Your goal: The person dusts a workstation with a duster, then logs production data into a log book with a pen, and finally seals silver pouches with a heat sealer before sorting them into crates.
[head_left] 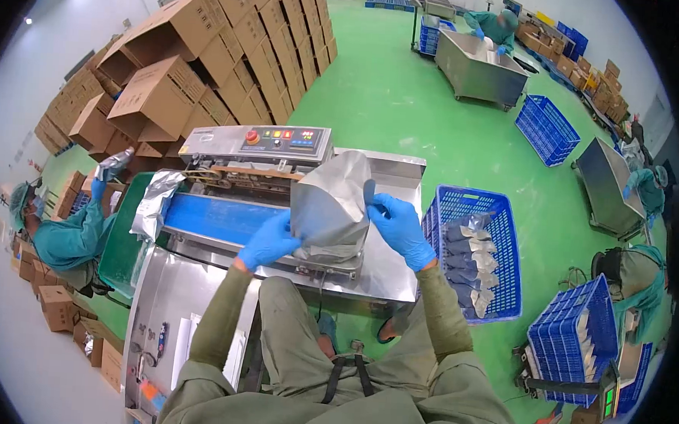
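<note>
A silver foil bag [328, 204] stands tilted in front of me, at the right end of a band sealing machine [232, 139]. My left hand [269, 243], in a blue glove, is closed on the bag's lower left edge; its fingertips are partly hidden. At the upper right edge, my right hand [404, 227], also gloved in blue, pinches the foil between thumb and fingers. The machine's blue conveyor belt [220, 217] runs to the left of the bag. Another silver bag [156, 202] lies over the belt's left end.
Right of the machine stands a blue basket [512, 256] with several filled foil bags [471, 269]. A green bin [127, 231] and a co-worker [69, 236] holding a silver bag are at left. Stacked cartons [218, 44] rise behind the machine. A steel table [155, 294] is near my left arm.
</note>
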The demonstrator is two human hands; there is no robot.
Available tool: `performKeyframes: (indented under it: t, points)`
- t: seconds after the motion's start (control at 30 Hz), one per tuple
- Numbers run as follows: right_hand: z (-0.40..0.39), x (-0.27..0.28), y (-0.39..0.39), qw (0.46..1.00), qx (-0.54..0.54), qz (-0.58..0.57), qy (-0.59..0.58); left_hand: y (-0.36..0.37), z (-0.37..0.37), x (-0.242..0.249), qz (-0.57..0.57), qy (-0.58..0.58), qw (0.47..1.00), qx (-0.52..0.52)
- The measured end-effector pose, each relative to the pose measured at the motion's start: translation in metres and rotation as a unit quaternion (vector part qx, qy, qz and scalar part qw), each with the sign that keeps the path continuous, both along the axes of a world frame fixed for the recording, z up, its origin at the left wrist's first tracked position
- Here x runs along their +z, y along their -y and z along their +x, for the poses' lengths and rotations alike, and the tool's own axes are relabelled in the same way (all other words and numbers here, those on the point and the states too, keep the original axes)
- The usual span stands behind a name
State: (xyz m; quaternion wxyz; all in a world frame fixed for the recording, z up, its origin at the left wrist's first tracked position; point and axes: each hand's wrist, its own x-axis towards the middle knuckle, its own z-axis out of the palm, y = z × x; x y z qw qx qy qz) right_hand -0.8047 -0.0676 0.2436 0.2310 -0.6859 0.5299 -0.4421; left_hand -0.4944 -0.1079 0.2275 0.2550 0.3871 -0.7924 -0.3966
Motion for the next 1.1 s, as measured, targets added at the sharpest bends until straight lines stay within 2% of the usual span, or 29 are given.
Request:
performKeyframes:
  t: [0.07,0.13,0.2,0.23,0.33,0.37,0.43,0.47,0.5,0.6,0.63,0.7,0.73,0.8,0.83,0.87,0.9,0.93,1.1]
  points:
    - [0.001,0.004,0.002,0.995,0.006,-0.049,-0.083,-0.014,-0.002,0.061,-0.034,0.024,0.999,0.022]
    - [0.000,0.003,-0.003,0.978,0.005,-0.117,-0.175,-0.013,-0.004,0.059,-0.216,0.139,0.966,0.022]
    - [-0.014,-0.001,-0.002,0.938,-0.008,-0.217,-0.270,0.009,0.008,0.043,-0.356,0.251,0.900,-0.009]
    - [-0.030,-0.012,-0.004,0.923,-0.004,-0.222,-0.314,0.017,0.020,0.040,-0.382,0.390,0.837,-0.005]
    - [-0.035,-0.031,-0.017,0.924,0.003,-0.315,-0.216,0.006,0.031,0.016,-0.476,0.266,0.838,0.002]
    - [-0.025,-0.030,-0.017,0.930,-0.031,-0.345,-0.124,-0.001,0.014,0.028,-0.570,0.132,0.810,0.045]
    - [-0.008,-0.037,-0.014,0.948,-0.032,-0.312,-0.060,-0.009,-0.018,0.013,-0.414,-0.055,0.896,0.154]
    - [0.001,-0.042,-0.015,0.956,-0.032,-0.292,-0.028,-0.014,-0.028,0.001,-0.321,-0.147,0.912,0.206]
    - [0.010,-0.042,-0.017,0.973,-0.056,-0.195,0.110,-0.021,-0.035,-0.005,-0.113,-0.195,0.936,0.272]
    - [0.022,-0.022,-0.025,0.962,-0.136,-0.026,0.234,-0.015,-0.057,0.008,-0.095,-0.235,0.905,0.342]
    - [0.024,-0.018,-0.022,0.932,-0.145,0.056,0.329,-0.008,-0.063,0.014,-0.079,-0.236,0.901,0.355]
    - [0.014,-0.042,0.003,0.929,-0.142,0.097,0.326,0.035,-0.056,-0.034,-0.011,-0.165,0.928,0.335]
    - [0.011,-0.062,0.019,0.928,-0.137,0.112,0.327,0.055,-0.050,-0.069,0.017,-0.131,0.937,0.322]
    - [0.014,-0.105,0.050,0.925,-0.148,0.107,0.333,0.090,-0.040,-0.142,-0.039,-0.064,0.940,0.333]
    - [0.014,-0.120,0.061,0.930,-0.155,0.109,0.316,0.101,-0.035,-0.160,-0.066,-0.029,0.939,0.336]
    - [0.014,-0.130,0.063,0.933,-0.164,0.116,0.298,0.104,-0.031,-0.162,-0.082,-0.019,0.942,0.326]
    - [0.021,-0.108,0.056,0.929,-0.149,0.135,0.310,0.109,-0.026,-0.165,-0.093,-0.007,0.945,0.314]
    - [0.025,-0.109,0.060,0.932,-0.149,0.140,0.298,0.115,-0.022,-0.169,-0.103,0.003,0.948,0.302]
    - [0.043,-0.135,0.094,0.950,-0.131,0.121,0.255,0.130,0.004,-0.163,-0.093,0.021,0.933,0.348]
